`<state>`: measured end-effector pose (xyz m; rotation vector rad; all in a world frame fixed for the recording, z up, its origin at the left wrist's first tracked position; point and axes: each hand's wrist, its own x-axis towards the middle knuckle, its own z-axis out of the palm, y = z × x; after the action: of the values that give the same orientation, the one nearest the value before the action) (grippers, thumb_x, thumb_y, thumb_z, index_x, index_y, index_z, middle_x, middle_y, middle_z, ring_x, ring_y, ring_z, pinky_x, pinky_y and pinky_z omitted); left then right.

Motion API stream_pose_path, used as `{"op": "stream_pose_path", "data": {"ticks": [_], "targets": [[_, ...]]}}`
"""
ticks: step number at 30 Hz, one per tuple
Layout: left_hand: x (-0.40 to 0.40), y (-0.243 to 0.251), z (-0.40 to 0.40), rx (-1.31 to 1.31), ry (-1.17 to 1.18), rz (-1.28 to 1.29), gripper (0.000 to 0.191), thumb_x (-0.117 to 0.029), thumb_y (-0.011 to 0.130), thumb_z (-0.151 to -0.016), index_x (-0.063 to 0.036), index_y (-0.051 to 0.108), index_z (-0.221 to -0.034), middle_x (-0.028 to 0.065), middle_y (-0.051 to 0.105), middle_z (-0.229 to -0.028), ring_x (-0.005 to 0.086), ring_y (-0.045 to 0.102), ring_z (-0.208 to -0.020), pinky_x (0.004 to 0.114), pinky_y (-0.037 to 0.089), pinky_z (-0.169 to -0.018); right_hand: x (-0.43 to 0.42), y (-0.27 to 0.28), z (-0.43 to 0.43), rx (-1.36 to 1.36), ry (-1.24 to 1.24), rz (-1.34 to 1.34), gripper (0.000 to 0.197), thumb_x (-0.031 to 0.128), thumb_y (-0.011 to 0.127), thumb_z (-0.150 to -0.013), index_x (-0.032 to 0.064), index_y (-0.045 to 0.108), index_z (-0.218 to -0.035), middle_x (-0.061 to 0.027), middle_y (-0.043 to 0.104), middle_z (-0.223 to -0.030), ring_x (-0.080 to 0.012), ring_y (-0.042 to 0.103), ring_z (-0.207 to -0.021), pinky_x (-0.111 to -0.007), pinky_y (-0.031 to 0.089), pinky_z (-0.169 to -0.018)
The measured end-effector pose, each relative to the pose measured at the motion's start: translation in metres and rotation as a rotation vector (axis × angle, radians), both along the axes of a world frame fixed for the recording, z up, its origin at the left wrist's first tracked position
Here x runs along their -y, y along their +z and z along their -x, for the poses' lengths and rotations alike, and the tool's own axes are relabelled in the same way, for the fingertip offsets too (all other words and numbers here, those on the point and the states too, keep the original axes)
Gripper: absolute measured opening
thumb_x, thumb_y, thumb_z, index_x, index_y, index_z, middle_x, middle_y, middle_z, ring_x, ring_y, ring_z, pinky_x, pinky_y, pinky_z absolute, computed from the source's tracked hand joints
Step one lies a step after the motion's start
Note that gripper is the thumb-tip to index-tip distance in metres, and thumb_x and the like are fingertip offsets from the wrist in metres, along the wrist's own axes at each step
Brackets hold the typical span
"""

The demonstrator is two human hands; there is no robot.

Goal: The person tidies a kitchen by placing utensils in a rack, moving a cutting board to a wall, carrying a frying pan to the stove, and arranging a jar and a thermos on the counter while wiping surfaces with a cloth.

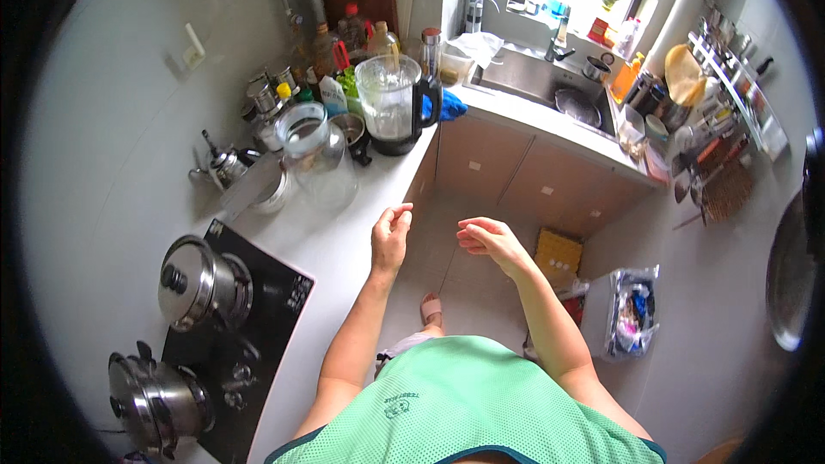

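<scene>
My left hand [390,240] hangs in the air just off the edge of the white countertop [351,235], empty, its fingers loosely bent. To its right, above the floor, my right hand [493,241] is also empty, its fingers half curled. Neither hand touches anything. Nearest on the counter, ahead of my left hand, are a large clear glass jar [319,167] without a lid and a blender jug [387,103] with a black handle and base. A small metal pot [351,130] sits between them, partly hidden.
Left on the counter, a black cooktop [271,316] carries two lidded steel pots [193,283]. A cleaver-like blade [248,187] and a kettle [225,164] are near the wall. A steel sink [515,80] lies ahead. On the right are a lined trash bin [631,316] and a wall rack [741,90].
</scene>
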<state>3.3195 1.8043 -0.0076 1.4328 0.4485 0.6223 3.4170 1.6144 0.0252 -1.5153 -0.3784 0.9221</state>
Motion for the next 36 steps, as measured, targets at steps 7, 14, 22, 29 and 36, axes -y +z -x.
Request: {"op": "stream_pose_path", "data": {"ticks": [7,14,22,29,36], "targets": [[-0.054,-0.018,-0.104,-0.084,0.024,0.072,0.025,-0.020,0.051,-0.088,-0.0021,0.057,-0.104,0.0019,0.057,-0.095,0.0082,0.052,-0.083,0.022,0.043,-0.071,-0.060,0.011,-0.114,0.051,-0.029,-0.024,0.030,0.026,0.055,-0.087,0.0038,0.057,-0.109,-0.0056,0.061,-0.094,-0.0121,0.058,-0.086,-0.026,0.047,-0.077],[-0.085,-0.020,-0.155,-0.090,0.261,0.144,0.032,-0.027,0.051,-0.088,-0.0083,0.051,-0.114,-0.0001,0.054,-0.108,0.0101,0.050,-0.090,0.025,0.043,-0.073,-0.144,-0.007,-0.217,0.335,-0.097,-0.206,0.062,0.032,0.068,-0.077,0.0011,0.043,-0.125,-0.0156,0.049,-0.122,-0.0232,0.046,-0.114,-0.033,0.037,-0.096],[-0.143,0.043,-0.195,-0.084,0.674,-0.067,0.056,-0.040,0.042,-0.091,-0.0002,0.037,-0.130,0.0104,0.042,-0.129,0.0203,0.042,-0.116,0.032,0.033,-0.095,-0.207,0.015,-0.265,0.282,0.458,-0.060,0.052,0.042,0.070,-0.071,0.0001,0.057,-0.099,-0.0005,0.056,-0.079,-0.0092,0.050,-0.072,-0.024,0.041,-0.065],[-0.206,0.034,-0.208,0.024,0.398,0.316,0.045,-0.035,0.046,-0.090,-0.0007,0.050,-0.118,0.0084,0.055,-0.116,0.0184,0.051,-0.107,0.032,0.038,-0.092,-0.205,0.009,-0.279,0.274,0.589,-0.154,0.045,0.018,0.069,-0.068,-0.0018,0.054,-0.107,-0.0064,0.061,-0.087,-0.0118,0.054,-0.079,-0.027,0.043,-0.075],[-0.192,0.064,-0.223,0.097,0.238,0.341,0.055,-0.009,0.044,-0.078,0.0016,0.035,-0.131,0.0118,0.042,-0.131,0.0216,0.039,-0.122,0.032,0.028,-0.103,-0.198,0.014,-0.295,0.316,0.569,-0.195,0.034,0.019,0.064,-0.062,-0.0005,0.055,-0.089,-0.0072,0.053,-0.067,-0.0142,0.051,-0.064,-0.030,0.042,-0.061]]}}
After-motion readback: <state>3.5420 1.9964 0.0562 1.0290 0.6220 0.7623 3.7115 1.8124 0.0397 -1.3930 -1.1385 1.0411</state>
